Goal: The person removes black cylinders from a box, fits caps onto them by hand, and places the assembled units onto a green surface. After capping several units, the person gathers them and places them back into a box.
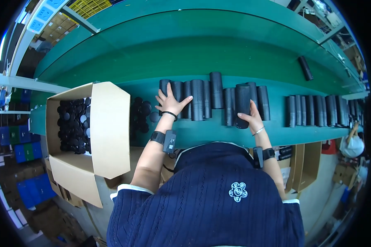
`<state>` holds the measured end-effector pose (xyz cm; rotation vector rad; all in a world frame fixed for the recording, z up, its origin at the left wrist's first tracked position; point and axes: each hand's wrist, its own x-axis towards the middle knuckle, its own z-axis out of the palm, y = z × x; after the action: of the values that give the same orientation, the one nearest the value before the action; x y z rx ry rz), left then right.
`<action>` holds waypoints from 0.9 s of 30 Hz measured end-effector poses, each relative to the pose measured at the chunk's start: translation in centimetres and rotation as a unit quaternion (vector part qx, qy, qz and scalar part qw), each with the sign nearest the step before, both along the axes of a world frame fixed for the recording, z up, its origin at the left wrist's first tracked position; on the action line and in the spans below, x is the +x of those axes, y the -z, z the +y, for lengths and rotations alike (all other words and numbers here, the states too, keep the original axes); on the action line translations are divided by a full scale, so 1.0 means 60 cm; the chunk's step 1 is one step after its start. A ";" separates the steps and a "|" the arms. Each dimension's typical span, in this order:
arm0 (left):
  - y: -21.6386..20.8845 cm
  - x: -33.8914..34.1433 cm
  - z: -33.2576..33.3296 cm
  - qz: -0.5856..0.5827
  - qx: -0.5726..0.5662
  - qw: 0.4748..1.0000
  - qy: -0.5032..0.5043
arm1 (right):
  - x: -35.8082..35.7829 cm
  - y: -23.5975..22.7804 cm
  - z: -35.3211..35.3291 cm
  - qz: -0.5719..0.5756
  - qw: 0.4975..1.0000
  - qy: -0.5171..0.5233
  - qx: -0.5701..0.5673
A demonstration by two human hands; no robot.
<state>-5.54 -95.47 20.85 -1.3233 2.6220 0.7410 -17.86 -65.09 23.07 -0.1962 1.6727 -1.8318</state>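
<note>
Several black cylinders (198,99) lie side by side in an uneven row on the green work table, some with a dotted texture. My left hand (171,103) spreads its fingers over the left end of this row, touching or just above the cylinders there. My right hand (253,118) grips one black cylinder (243,103) by its near end, thumb on top and fingers along its right side. That cylinder covers parts of its neighbours. Loose black round caps (142,109) lie on the table left of my left hand.
An open cardboard box (111,127) of black and grey discs stands at the left. Another row of black cylinders (315,110) lies at the right, with a single cylinder (305,68) farther back on the green belt (185,53). Another person (352,142) is at the far right.
</note>
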 end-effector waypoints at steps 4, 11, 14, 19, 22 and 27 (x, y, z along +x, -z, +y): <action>0.003 -0.001 0.007 0.007 -0.014 1.000 -0.004 | 0.010 -0.015 0.011 0.004 0.999 -0.026 -0.038; -0.003 0.014 0.018 0.031 -0.068 0.997 0.011 | 0.005 -0.019 0.032 -0.021 0.994 -0.073 -0.076; -0.046 0.002 0.040 0.284 -0.140 0.943 0.103 | 0.003 -0.022 0.033 -0.049 0.988 -0.101 -0.105; -0.139 -0.037 0.161 0.383 0.288 0.787 0.389 | 0.021 -0.035 -0.001 -0.102 0.966 -0.177 -0.161; -0.132 -0.036 0.202 0.347 0.512 0.740 0.264 | 0.016 -0.042 -0.002 -0.126 0.970 -0.197 -0.065; -0.105 -0.016 0.213 0.343 0.374 0.806 0.305 | 0.004 -0.068 0.032 -0.092 0.974 -0.152 -0.138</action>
<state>-6.52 -82.67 27.15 0.0519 2.4004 2.0670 -17.64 -63.19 27.14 -0.3674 1.1869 -1.7790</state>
